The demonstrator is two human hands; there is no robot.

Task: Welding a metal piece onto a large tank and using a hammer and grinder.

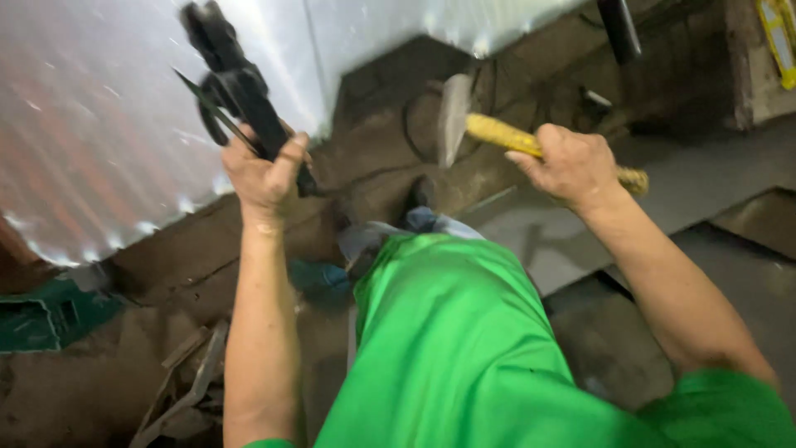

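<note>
The left hand (267, 170) is clenched around the lower handles of a pair of black tin snips (240, 87), raised in front of the person. The snips' long axis runs up and to the left from the fist, with the dark blades ending over the shiny corrugated metal sheet (99, 124) that fills the far left of the view. The blades look blurred, so I cannot tell whether they bite the sheet or only hang in front of it.

The right hand (572, 164) is closed on the yellow handle of a hammer (489, 133). That handle lies nearly level, sloping slightly down to the right, and its pale metal head (453, 116) points left, toward the edge of the sheet. The butt of the handle sticks out past the right side of the fist.

The two tools stand well apart, the hammer head between the hands and nearer the right one. Of the two hands, the left is nearer the sheet. Below them are the person's green clothing (464, 348) and a dirty concrete floor (99, 382) with scrap strips on the near left.
</note>
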